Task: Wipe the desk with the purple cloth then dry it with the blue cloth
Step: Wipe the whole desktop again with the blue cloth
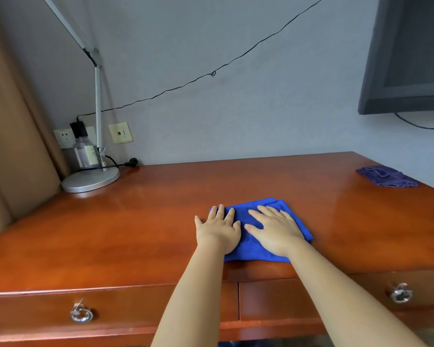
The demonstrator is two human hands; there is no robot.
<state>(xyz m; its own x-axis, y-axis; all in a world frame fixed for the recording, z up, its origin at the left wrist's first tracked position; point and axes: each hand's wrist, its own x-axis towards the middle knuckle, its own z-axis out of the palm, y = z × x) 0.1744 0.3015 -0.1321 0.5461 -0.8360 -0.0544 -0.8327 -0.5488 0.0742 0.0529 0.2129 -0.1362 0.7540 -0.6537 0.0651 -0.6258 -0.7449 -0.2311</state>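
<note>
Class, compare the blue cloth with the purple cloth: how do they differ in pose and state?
The blue cloth lies flat near the desk's front edge under both hands; the purple cloth lies crumpled and untouched at the far right corner. Both rest on the desk.

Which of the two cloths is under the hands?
The blue cloth, pressed flat at the desk's front edge; the purple cloth lies untouched at the far right.

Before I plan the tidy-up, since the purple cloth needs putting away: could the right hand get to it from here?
Probably yes. The purple cloth lies alone at the desk's far right corner, nothing between it and the right hand, which presses flat on the blue cloth.
</note>
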